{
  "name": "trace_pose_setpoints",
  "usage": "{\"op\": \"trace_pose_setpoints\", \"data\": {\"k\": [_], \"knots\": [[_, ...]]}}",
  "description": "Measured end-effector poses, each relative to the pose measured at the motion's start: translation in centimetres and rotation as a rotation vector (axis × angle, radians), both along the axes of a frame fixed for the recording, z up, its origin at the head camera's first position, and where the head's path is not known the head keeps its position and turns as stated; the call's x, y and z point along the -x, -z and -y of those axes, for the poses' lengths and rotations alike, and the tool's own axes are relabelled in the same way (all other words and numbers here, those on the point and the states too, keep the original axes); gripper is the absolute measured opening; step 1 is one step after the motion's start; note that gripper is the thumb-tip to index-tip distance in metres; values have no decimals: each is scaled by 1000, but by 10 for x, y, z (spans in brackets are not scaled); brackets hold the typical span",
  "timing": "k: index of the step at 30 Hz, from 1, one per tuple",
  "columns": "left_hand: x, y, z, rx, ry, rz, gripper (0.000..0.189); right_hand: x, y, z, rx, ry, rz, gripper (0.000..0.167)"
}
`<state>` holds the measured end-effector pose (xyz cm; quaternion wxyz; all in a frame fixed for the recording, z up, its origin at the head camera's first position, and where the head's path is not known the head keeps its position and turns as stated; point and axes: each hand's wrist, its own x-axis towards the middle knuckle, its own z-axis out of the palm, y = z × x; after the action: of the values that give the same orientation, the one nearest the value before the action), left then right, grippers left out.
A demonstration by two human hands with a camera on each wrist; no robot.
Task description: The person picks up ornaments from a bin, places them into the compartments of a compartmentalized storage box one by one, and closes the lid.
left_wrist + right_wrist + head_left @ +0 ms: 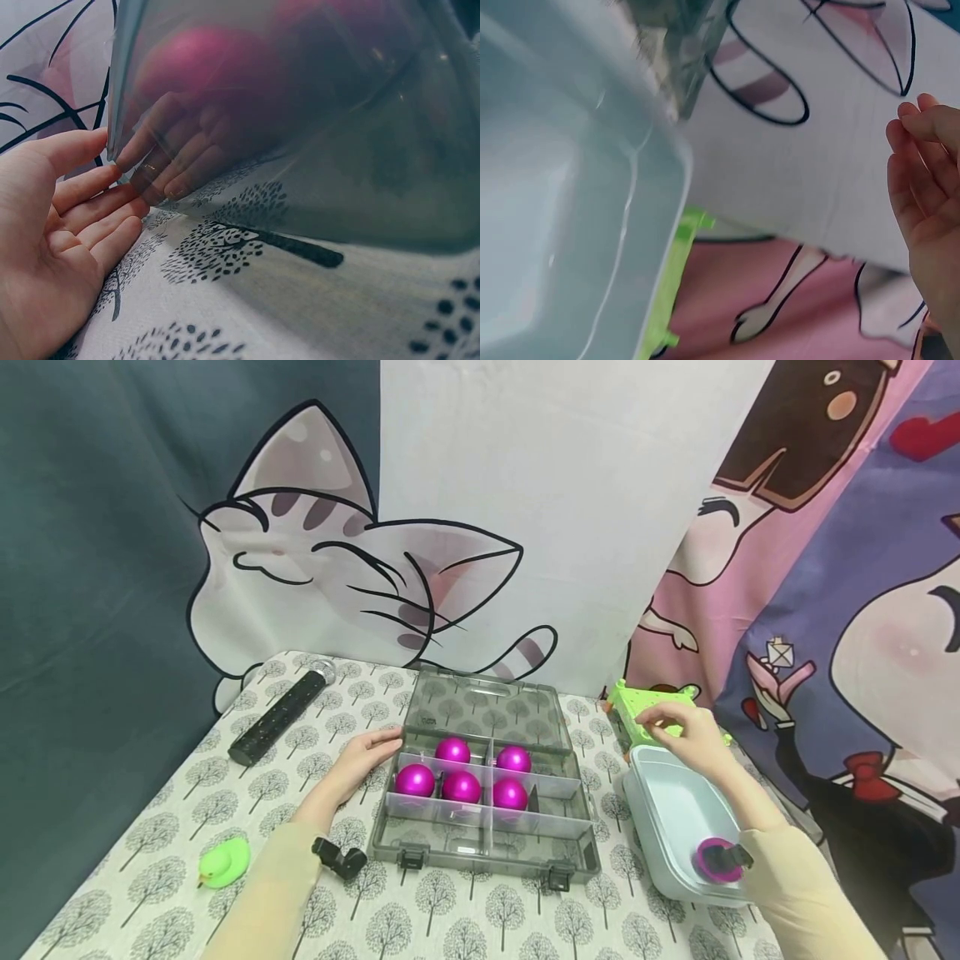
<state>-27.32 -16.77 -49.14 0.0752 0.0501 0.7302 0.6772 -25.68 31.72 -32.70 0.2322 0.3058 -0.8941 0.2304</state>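
Note:
A clear grey divided case [480, 862] lies with its lid [487, 714] tipped back in the middle of the table. Several shiny magenta balls [461, 787] sit in its back and middle rows; the front row holds none. My left hand [362, 762] touches the case's left edge with extended fingers, as the left wrist view shows on the hand [67, 240]. Over the back of a pale blue bin [651, 839], my right hand [693, 739] hovers with bent fingers and nothing between them. Inside the bin is another magenta ball [707, 853], partly hidden by the wrist camera.
A black microphone [281, 718] lies at the back left. Near the left front edge is a green toy duck [225, 862]. A bright green plastic piece [637, 702] stands behind the bin. Cartoon-printed curtains [480, 460] hang behind the table.

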Motion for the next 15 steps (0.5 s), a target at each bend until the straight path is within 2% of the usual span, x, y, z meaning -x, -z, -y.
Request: {"op": "trace_pose_setpoints", "data": {"k": [5,15], "knots": [[-1,-1,1,-5,3,0,55,-8,4,-26,-31,108,76,19],[-2,-2,1,8,-1,-9,55,-18,11,-64,-93,200,336,14]]}}
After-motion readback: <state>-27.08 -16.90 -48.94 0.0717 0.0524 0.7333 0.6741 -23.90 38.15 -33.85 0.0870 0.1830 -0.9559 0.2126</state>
